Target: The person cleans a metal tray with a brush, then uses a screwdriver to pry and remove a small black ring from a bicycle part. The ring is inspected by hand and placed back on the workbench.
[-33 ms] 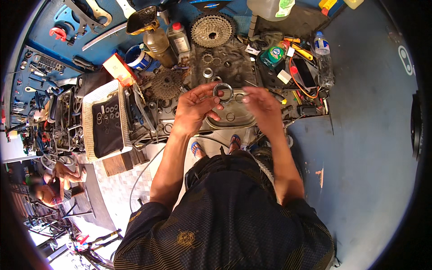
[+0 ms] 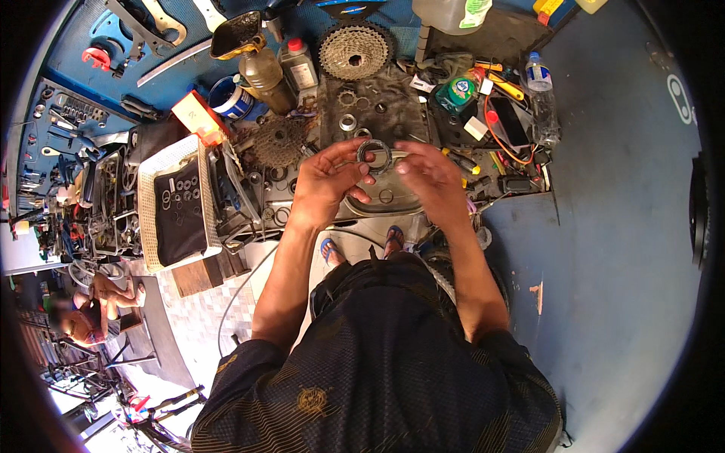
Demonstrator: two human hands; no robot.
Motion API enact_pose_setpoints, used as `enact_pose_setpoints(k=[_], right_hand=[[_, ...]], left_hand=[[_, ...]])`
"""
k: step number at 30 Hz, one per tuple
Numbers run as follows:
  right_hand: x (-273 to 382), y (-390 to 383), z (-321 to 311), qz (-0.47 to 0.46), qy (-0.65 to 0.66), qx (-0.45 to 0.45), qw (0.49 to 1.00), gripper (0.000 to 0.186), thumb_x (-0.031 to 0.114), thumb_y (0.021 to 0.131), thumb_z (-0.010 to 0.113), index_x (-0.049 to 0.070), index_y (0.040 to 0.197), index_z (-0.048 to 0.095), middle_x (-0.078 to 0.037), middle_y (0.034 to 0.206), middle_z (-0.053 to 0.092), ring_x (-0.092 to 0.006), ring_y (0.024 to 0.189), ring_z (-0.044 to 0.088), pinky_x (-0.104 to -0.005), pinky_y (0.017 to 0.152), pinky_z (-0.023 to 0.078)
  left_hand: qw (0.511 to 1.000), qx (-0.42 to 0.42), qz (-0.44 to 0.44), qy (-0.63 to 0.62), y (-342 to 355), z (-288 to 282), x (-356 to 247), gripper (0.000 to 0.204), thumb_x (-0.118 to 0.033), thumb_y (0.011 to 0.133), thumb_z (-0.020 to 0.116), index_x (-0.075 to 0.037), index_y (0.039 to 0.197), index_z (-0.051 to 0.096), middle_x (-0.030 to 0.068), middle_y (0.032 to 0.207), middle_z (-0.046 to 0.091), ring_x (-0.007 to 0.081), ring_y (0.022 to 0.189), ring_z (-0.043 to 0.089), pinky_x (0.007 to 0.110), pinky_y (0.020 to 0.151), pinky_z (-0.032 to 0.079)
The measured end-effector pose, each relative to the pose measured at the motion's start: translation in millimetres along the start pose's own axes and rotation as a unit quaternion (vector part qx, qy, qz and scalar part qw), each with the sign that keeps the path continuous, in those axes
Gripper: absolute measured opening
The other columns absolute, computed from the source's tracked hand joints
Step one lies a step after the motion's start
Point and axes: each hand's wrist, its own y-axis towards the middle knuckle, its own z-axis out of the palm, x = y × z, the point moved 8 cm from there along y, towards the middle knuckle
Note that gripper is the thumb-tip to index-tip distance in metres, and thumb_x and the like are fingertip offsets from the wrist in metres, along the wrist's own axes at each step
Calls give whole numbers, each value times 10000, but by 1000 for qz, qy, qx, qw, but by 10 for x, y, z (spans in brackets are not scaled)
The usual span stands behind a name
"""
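Note:
My left hand (image 2: 326, 181) pinches a round metal bearing ring (image 2: 374, 157) between thumb and fingers, above the front of the workbench. My right hand (image 2: 432, 180) is just right of the ring, its fingers apart and slightly curled toward it. A narrow gap seems to separate its fingertips from the ring. Beneath the hands lies a grey metal tray (image 2: 404, 198) with a thin ring (image 2: 386, 196) in it. Behind it, a small silver ring (image 2: 347, 122) and several toothed washers rest on a dark greasy mat (image 2: 408, 113).
A large bicycle cassette (image 2: 356, 51) stands at the back, and a darker cassette (image 2: 278, 142) lies left. A cream basket (image 2: 151, 234) holds small parts on black cloth. At right are a phone (image 2: 510, 122), a water bottle (image 2: 541, 98) and screwdrivers. Another person (image 2: 94, 309) sits far left.
My right hand has moved left, closer to the ring, and looks less blurred. My left hand and the ring have hardly moved.

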Motion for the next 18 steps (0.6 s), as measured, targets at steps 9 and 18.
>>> enact_pose_setpoints(k=[9, 18], right_hand=[[148, 318, 561, 133, 46, 90, 986, 268, 131, 964, 747, -27, 1178, 718, -32, 936, 732, -87, 822, 657, -261, 747, 536], [130, 340, 683, 132, 47, 69, 988, 221, 127, 959, 753, -24, 1120, 750, -26, 947, 744, -73, 840, 637, -247, 746, 515]], left_hand=[[995, -7, 71, 65, -170, 52, -158, 471, 91, 972, 667, 28, 1434, 596, 132, 1144, 742, 183, 941, 737, 318, 743, 673], [995, -33, 70, 56, -226, -98, -244, 421, 74, 976, 680, 13, 1391, 645, 137, 1112, 764, 189, 918, 759, 320, 762, 672]])
